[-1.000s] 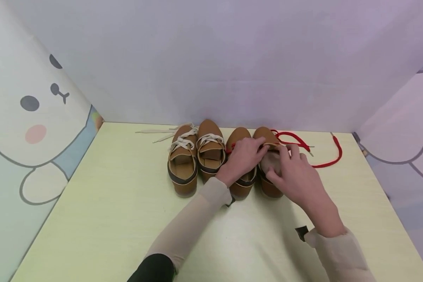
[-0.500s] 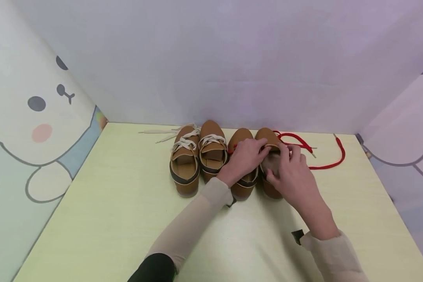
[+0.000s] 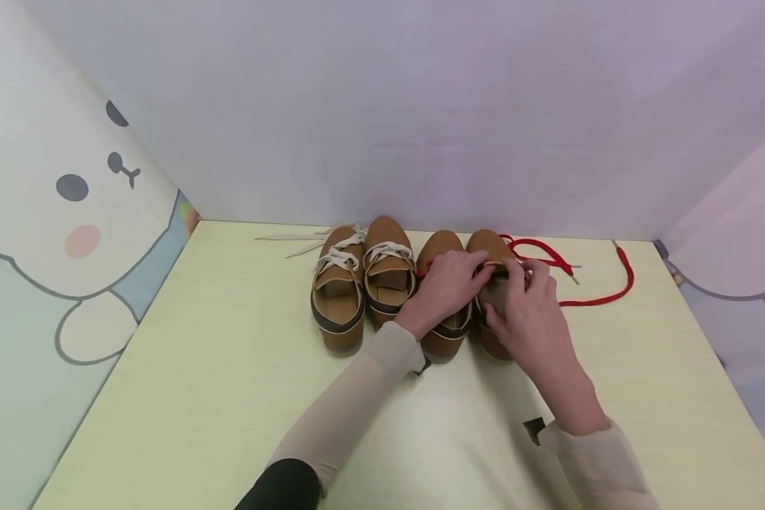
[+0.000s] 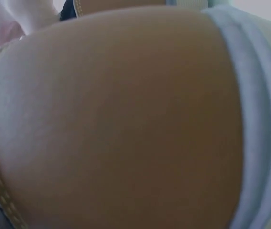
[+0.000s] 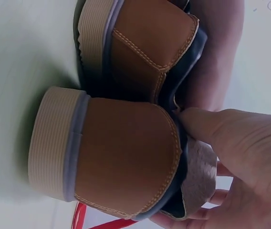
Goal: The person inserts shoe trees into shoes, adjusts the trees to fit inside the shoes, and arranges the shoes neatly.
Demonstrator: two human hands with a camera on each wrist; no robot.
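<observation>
Both hands work at the rightmost brown shoe (image 3: 486, 243), which has a red shoelace (image 3: 602, 300). My left hand (image 3: 443, 289) reaches across the neighbouring brown shoe (image 3: 438, 243) and pinches at the left of the tongue. From the right, my right hand (image 3: 538, 322) holds the shoe by its opening, fingers curled. The right wrist view shows the raised tongue (image 5: 200, 174) between thumb and fingers, its rough underside visible. A brown leather heel (image 4: 121, 119) fills the left wrist view. My left fingertips and the lace holes are partly hidden.
Two brown shoes with white laces, one at far left (image 3: 342, 343) and one beside it (image 3: 385, 230), complete the row on the pale table (image 3: 229, 368). Loose white lace ends (image 3: 290, 238) lie to their left. A wall (image 3: 382, 113) stands close behind the toes.
The whole head view shifts slightly, moving the shoes rightward in it. My right wrist swings a little left, its fingers staying at the shoe's opening. My left hand keeps its place there.
</observation>
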